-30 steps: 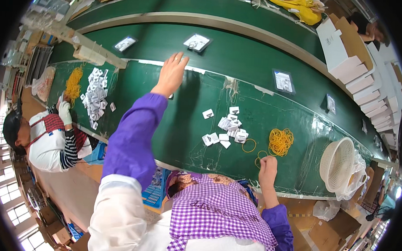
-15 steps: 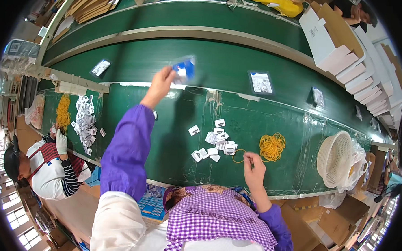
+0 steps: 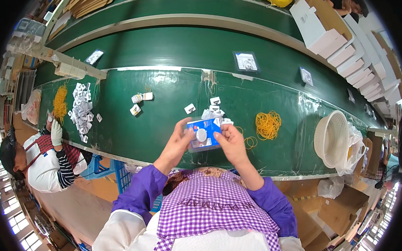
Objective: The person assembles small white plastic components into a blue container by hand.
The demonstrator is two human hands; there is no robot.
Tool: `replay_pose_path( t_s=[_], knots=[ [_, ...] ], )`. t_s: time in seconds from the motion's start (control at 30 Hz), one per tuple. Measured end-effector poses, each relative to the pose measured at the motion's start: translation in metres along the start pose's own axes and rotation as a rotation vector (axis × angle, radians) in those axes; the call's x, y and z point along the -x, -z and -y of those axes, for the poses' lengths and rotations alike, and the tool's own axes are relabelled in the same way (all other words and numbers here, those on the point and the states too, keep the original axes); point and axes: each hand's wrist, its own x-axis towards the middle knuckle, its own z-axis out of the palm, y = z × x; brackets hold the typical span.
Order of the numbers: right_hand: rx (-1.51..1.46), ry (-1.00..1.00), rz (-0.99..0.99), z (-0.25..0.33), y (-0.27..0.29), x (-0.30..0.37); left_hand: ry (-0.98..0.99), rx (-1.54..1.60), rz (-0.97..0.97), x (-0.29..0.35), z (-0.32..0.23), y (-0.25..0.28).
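Note:
A flat blue package (image 3: 206, 131) with a clear border and a round white spot is held low over the table. My left hand (image 3: 177, 144) grips its left side, thumb on top. My right hand (image 3: 234, 145) pinches its right edge; whether a small white piece by those fingertips is held too, I cannot tell. Just beyond the package lie small folded white leaflets (image 3: 215, 101), partly hidden by it. Yellow rubber bands (image 3: 250, 143) lie loose beside my right hand, with a heap of yellow rubber bands (image 3: 268, 125) farther right.
Several banded leaflet bundles (image 3: 135, 109) lie left of centre. Flat packages (image 3: 246, 62) are on the green belt (image 3: 168, 48) beyond. A white basket (image 3: 331, 139) stands at the right. At the left, a gloved co-worker (image 3: 51, 164) sits by a leaflet pile (image 3: 82, 107) and rubber bands (image 3: 59, 103).
My left hand has come back from the belt with the blue package, and my right hand now grips it too. The rubber band by my right fingers now lies on the table.

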Motion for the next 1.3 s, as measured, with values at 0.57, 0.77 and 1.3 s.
replay_pose_path(
  t_s=[0.57, 0.77, 1.3],
  knots=[
    [0.691, 0.286, -0.115, -0.002, 0.021, -0.07, -0.071, 0.111, -0.162, 0.042, 0.039, 0.023],
    [1.324, 0.403, 0.041, -0.004, 0.026, -0.132, -0.104, 0.234, -0.064, 0.044, 0.026, 0.021],
    [0.207, -0.187, 0.122, 0.064, 0.024, -0.004, -0.145, 0.132, -0.105, 0.019, 0.023, 0.0]
  ],
)
